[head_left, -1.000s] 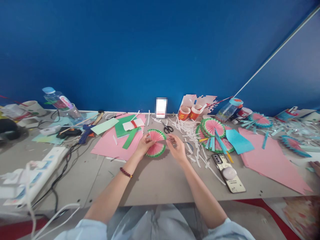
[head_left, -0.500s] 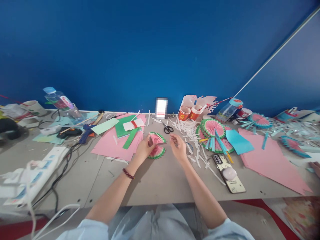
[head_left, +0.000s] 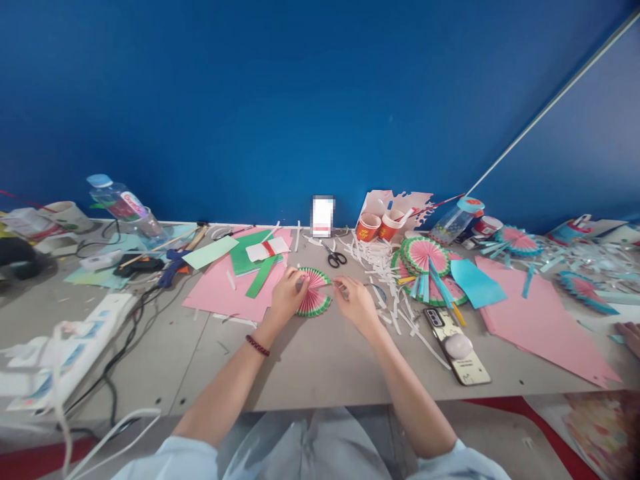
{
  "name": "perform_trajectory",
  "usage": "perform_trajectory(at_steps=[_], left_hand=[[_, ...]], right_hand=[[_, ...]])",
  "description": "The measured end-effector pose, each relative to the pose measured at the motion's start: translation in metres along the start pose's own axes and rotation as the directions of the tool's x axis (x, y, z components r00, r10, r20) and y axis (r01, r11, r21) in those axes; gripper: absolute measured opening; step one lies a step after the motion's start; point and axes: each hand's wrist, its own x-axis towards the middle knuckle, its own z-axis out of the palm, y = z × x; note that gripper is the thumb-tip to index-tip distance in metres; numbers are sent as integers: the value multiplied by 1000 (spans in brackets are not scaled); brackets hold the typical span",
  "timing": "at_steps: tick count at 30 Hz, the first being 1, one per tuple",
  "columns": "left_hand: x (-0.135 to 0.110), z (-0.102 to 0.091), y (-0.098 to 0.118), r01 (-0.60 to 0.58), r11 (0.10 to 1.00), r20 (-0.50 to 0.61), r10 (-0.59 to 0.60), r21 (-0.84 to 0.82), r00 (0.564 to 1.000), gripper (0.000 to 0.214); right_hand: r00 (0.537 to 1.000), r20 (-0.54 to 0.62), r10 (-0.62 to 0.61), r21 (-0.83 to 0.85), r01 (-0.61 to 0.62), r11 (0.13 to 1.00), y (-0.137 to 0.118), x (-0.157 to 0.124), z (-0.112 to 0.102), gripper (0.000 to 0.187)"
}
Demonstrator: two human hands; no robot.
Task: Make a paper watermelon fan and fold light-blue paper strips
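A pleated paper fan (head_left: 314, 301), pink with a green and white rim, is spread almost into a full round above the table, with a narrow gap on its right side. My left hand (head_left: 290, 293) grips its left side, thumb on top near the centre. At the gap, my right hand (head_left: 354, 301) has thumb and fingers pinched together close to the fan's right edge. Whatever sits in that pinch is too small to make out. Black-handled scissors (head_left: 336, 257) lie just beyond the hands.
Pink and green paper sheets (head_left: 220, 293) lie left, near a power strip (head_left: 85, 347) and cables. White paper strips (head_left: 373, 257), finished fans (head_left: 427, 257), paper cups (head_left: 369, 228) and a phone (head_left: 463, 360) are on the right. Far right, another person's hand (head_left: 629, 335) shows.
My right hand has moved left and slightly down to the fan's edge, and its fingers have closed into a pinch. My left hand keeps its hold with hardly any movement.
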Motion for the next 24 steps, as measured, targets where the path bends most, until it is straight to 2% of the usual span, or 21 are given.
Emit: perform_trajectory(at_steps=[5,9,13,16,21,24], left_hand=[[-1,3,1,-2,1000,-10,2,5,1000,20],[-1,4,1,-14,1000,-2,14,16,1000,20],[-2,5,0,-52,998,-8,52,22,999,19],[-2,5,0,-51,998,-7,52,20,999,19],[0,2,1,4,1000,-23,-4,4,1000,23],[0,0,2,38,999,-19,-38,-22,999,26]], right_hand=[[991,108,73,-384,-26,923,9,-12,-33,13],[975,131,179,-538,-81,839,31,-27,-44,11],[969,137,206,-529,-104,843,47,-37,-44,8],[974,123,189,-486,-107,867,51,-40,-43,13],[994,-33,107,-466,-110,878,51,-38,-50,14],[988,-120,92,-387,-132,912,52,-32,-58,13]])
